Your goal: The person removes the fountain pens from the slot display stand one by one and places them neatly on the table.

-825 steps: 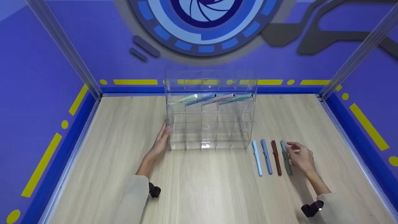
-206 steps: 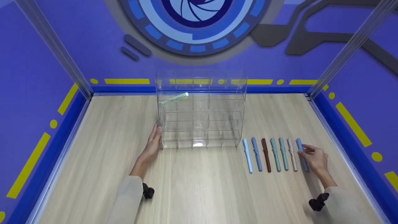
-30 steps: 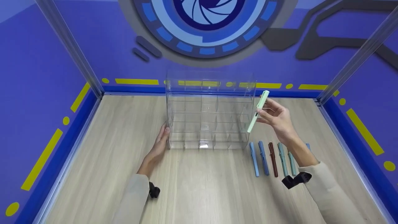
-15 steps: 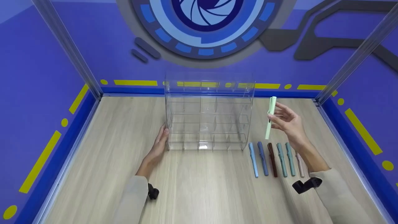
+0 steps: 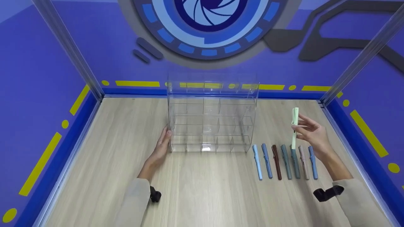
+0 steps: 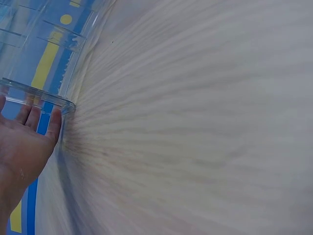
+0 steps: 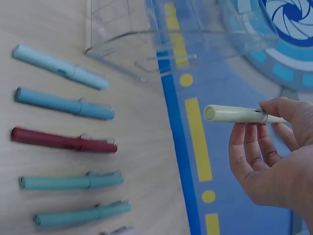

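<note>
A clear acrylic pen rack [image 5: 210, 126] with tiers of compartments stands at the middle of the table. My left hand [image 5: 161, 143] touches its left side, the fingers fairly straight along the panel in the left wrist view. To the right of the rack, my right hand [image 5: 312, 135] pinches a pale green pen [image 5: 295, 116] between thumb and fingers, held upright above the table with its clip end up. Below it lies a row of capped pens: light blue [image 5: 257, 162], blue [image 5: 267, 160], dark red [image 5: 277, 162], two green [image 5: 286, 162], pinkish [image 5: 304, 162] and another blue [image 5: 313, 162].
The wooden table [image 5: 202, 195] is bounded by blue panels at the back and both sides. A metal post [image 5: 363, 56] rises at the back right corner, and another metal post [image 5: 68, 47] at the back left.
Over the longer span, the pens in the rack's upper tier came out onto the table row. The pale green pen left the rack last; my right hand has since carried it right and lower.
</note>
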The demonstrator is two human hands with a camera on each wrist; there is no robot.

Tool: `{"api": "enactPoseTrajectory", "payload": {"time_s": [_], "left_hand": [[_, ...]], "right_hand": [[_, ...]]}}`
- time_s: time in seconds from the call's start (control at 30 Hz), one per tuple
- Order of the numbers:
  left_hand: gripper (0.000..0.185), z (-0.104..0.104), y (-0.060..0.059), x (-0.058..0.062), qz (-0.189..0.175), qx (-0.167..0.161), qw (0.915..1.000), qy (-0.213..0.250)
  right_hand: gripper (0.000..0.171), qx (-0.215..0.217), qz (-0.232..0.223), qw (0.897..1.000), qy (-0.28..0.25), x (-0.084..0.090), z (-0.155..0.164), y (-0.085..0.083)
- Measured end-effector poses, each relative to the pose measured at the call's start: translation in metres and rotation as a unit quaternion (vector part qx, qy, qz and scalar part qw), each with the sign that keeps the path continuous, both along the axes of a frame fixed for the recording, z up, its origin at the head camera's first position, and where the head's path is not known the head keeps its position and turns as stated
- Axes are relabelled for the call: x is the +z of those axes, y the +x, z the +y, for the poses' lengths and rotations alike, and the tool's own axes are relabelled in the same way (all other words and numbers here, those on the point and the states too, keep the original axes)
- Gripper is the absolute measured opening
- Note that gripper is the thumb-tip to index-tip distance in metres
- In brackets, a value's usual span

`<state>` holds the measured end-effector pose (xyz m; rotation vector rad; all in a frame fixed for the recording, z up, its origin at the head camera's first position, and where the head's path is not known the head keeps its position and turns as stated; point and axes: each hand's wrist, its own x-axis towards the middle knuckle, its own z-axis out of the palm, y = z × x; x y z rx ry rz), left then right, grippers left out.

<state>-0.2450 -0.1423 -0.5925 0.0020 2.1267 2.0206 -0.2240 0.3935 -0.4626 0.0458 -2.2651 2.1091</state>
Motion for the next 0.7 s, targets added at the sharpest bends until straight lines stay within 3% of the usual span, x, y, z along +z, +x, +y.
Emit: {"api": "enactPoseTrajectory", "payload": {"time_s": [0.2, 0.4, 0.57, 0.7], "left_hand": [[0.073, 0.0, -0.001, -0.001, -0.01, 0.003, 0.9999, -0.005], [0.073, -0.001, 0.002, -0.004, -0.011, -0.004, 0.9999, -0.01], [0.074, -0.004, 0.003, -0.003, -0.015, -0.001, 0.9999, 0.004], [0.073, 0.0, -0.001, -0.001, -0.003, -0.009, 0.9998, 0.015]], "right_hand": [[0.055, -0.013, -0.024, 0.999, 0.03, -0.015, 0.028, 0.006], [0.061, -0.036, -0.035, 0.999, 0.016, -0.032, 0.047, 0.014], [0.053, -0.061, -0.062, 0.996, 0.01, -0.045, 0.059, 0.018], [0.051, -0.085, -0.08, 0.992, 0.044, -0.052, 0.075, 0.026]]}}
